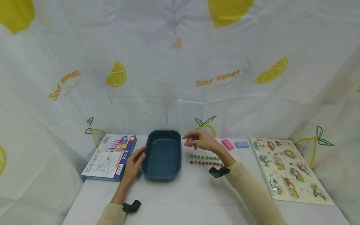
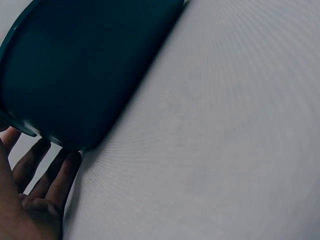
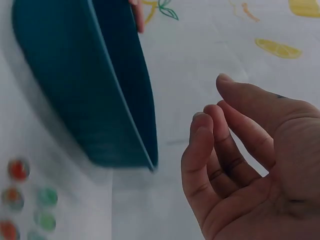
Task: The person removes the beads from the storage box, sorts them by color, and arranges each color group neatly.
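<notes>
A dark blue tray (image 1: 164, 155) is set on the white table (image 1: 182, 200), between a game box (image 1: 111, 157) on its left and two rows of small beads (image 1: 205, 160), green above red, on its right. A few beads are seen inside the tray, too small to be counted surely. The tray's left wall is touched by the left hand (image 1: 135, 163), its fingers (image 2: 47, 172) held straight and relaxed. The right hand (image 1: 200, 141) is held above the bead rows just right of the tray; its fingers (image 3: 210, 150) are loosely curled, and nothing is seen held in them. A pink block (image 1: 227, 144), a blue block (image 1: 242, 144) and a picture puzzle board (image 1: 287, 170) are laid further right.
</notes>
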Demonstrator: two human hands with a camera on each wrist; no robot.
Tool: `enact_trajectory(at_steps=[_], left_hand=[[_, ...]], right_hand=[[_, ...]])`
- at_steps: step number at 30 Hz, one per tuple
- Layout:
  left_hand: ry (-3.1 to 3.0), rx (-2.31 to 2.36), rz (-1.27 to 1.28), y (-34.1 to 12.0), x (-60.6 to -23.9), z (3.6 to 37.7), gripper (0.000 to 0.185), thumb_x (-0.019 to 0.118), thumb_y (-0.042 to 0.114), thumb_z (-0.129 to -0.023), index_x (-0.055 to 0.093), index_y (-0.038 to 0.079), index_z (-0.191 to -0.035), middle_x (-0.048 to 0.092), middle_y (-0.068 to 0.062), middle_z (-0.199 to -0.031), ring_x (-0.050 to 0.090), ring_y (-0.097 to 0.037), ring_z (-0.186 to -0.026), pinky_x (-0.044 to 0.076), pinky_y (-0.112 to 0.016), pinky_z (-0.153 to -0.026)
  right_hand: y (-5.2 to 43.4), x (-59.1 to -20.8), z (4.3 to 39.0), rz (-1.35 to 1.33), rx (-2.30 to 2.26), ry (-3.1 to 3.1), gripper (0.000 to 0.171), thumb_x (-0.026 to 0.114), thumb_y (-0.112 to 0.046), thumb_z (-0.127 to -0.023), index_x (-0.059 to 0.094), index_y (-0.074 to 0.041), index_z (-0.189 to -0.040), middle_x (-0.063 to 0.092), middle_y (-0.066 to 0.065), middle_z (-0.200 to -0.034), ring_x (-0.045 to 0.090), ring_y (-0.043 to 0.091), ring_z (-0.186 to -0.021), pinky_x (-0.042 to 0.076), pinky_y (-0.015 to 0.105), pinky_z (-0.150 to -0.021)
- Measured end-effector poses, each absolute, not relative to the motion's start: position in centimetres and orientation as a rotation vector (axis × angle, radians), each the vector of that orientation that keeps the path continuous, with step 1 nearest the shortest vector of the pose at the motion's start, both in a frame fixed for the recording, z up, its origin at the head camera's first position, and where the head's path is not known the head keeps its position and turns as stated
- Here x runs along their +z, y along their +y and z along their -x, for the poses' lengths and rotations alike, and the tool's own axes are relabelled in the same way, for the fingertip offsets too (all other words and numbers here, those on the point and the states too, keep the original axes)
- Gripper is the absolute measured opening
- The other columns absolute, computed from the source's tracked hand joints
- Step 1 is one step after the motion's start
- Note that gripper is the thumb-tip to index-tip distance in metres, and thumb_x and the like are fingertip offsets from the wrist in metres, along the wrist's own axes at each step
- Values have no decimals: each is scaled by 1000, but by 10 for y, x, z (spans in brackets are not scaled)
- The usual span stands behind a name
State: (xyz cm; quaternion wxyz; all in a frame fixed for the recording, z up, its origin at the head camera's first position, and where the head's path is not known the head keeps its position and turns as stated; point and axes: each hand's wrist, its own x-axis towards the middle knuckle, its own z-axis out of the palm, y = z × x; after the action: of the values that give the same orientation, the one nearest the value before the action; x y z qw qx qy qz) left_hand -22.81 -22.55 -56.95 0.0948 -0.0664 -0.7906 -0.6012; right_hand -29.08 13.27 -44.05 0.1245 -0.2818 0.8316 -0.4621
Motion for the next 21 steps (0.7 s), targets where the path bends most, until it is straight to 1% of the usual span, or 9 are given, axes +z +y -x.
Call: enact_trajectory(at_steps=[3,5,7,9,12,13,17,21], left_hand=[[-2336,-1791,208,-226,-569,229,43,56,28,-112,58,14,-152,56,-10,-161,52,-29,-150,40,-3,-109],[-2335,-1792,214,-227,-569,230,43,55,28,-112,57,14,-152,56,-11,-160,51,-33,-150,40,-3,-109],[-2340,-1782,227,-226,-569,231,43,54,27,-112,57,13,-153,56,-12,-160,50,-34,-150,40,-3,-110],[-2341,-1784,231,-226,-569,232,43,55,27,-112,57,14,-152,56,-11,-160,51,-34,-150,40,-3,-109],[-2343,-1797,236,-224,-569,232,43,55,28,-112,57,14,-152,56,-11,-160,51,-33,-150,41,-4,-109],[-2341,-1803,234,-224,-569,232,43,55,28,-112,57,15,-152,56,-11,-160,51,-32,-150,41,-4,-109],[-2342,-1815,222,-225,-568,231,43,56,27,-112,57,14,-153,55,-11,-161,50,-32,-151,40,-2,-108],[-2334,-1816,232,-228,-567,230,44,55,27,-112,56,13,-153,55,-13,-161,49,-34,-151,40,-1,-108]], right_hand=[[82,-444,304,863,-1327,2340,35,78,-23,-98,74,-6,-127,76,14,-101,70,28,-84,61,29,-68],[52,-449,311,896,-1296,2283,35,78,-22,-97,74,-4,-127,78,13,-102,72,29,-86,62,31,-70],[26,-456,316,920,-1240,2245,34,78,-19,-97,74,-4,-127,79,11,-102,73,25,-84,62,30,-70],[7,-465,320,936,-1171,2230,30,78,-14,-96,76,-3,-124,80,11,-100,72,18,-78,60,27,-68],[-11,-478,322,932,-1067,2224,25,78,-6,-94,77,-2,-119,81,12,-96,67,8,-71,57,21,-64],[-15,-483,322,918,-1043,2226,24,78,-5,-93,78,-1,-117,81,12,-95,66,7,-70,56,20,-63],[-24,-496,320,860,-995,2283,21,83,-8,-90,80,-3,-111,78,7,-86,62,5,-65,53,19,-57],[-30,-501,316,818,-976,2376,16,86,-12,-89,82,-8,-104,73,-2,-78,60,5,-62,51,19,-54]])
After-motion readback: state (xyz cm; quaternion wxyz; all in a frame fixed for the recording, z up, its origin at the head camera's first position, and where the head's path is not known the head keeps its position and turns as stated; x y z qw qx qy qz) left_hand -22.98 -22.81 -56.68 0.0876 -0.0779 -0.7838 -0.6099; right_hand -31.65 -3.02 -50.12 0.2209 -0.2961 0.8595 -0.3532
